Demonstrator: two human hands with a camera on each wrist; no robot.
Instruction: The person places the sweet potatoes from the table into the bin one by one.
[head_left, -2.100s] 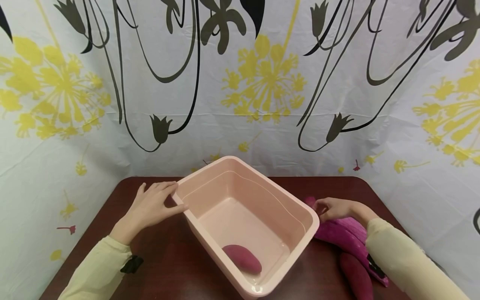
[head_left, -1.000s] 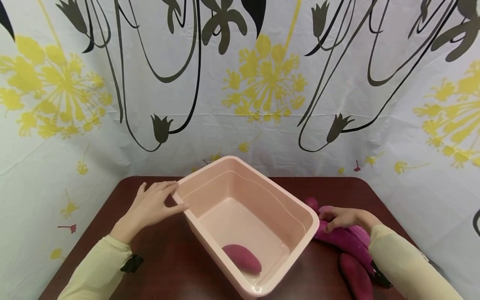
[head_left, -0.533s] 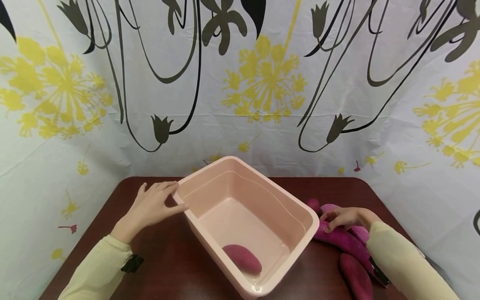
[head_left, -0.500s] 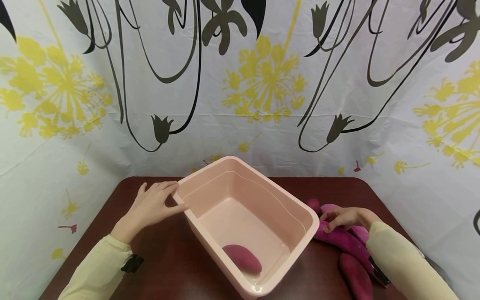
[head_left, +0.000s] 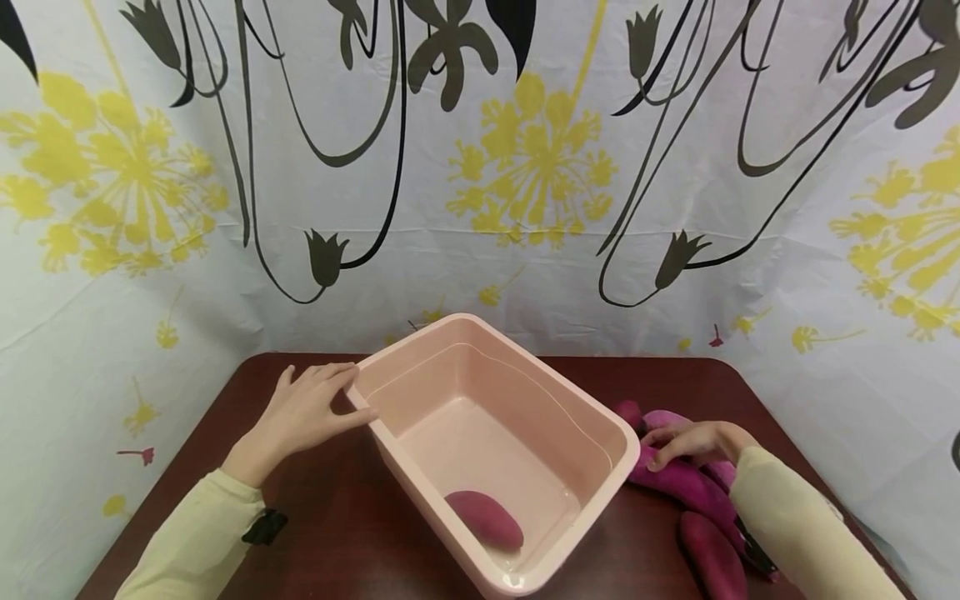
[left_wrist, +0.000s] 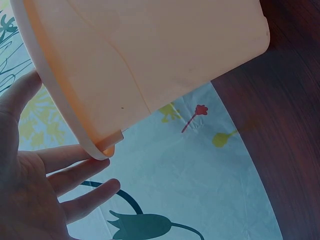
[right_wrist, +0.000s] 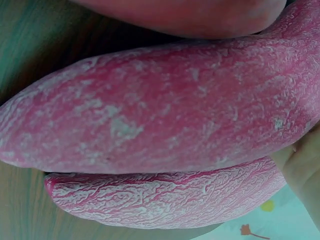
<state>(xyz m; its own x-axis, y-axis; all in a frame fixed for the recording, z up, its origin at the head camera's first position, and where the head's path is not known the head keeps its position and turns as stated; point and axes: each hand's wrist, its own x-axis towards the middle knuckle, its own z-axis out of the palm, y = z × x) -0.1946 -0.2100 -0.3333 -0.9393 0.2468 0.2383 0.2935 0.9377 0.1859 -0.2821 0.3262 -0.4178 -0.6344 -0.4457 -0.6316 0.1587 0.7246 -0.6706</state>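
Note:
My left hand point(head_left: 311, 408) touches the corner rim of a pale pink plastic tub point(head_left: 525, 342), fingers nearly straight and thumb apart. In the left wrist view the thumb and index finger meet the rim, while other fingers are extended. Inside the tub lies one reddish-purple sweet potato point(head_left: 483, 518). To the right of the tub, my right hand point(head_left: 697, 440) has thumb and fingers bent over a long, curved magenta eggplant point(head_left: 682, 485). The right wrist view shows its wrinkled, whitish-streaked skin point(right_wrist: 150, 110) close up, with part of the hand point(right_wrist: 305, 165) at the edge.
Beside it lie another magenta eggplant point(head_left: 663, 418), partly covered by the hand, and a darker sweet potato point(head_left: 711, 554). A small reddish piece point(head_left: 628, 412) shows by the tub's right corner. Patterned white cloth point(head_left: 465, 275) walls the dark red-brown table point(head_left: 315, 533).
The right hand has shifted slightly down and away from the tub, and a second eggplant now shows behind it. The left hand, tub and sweet potato inside have not visibly moved.

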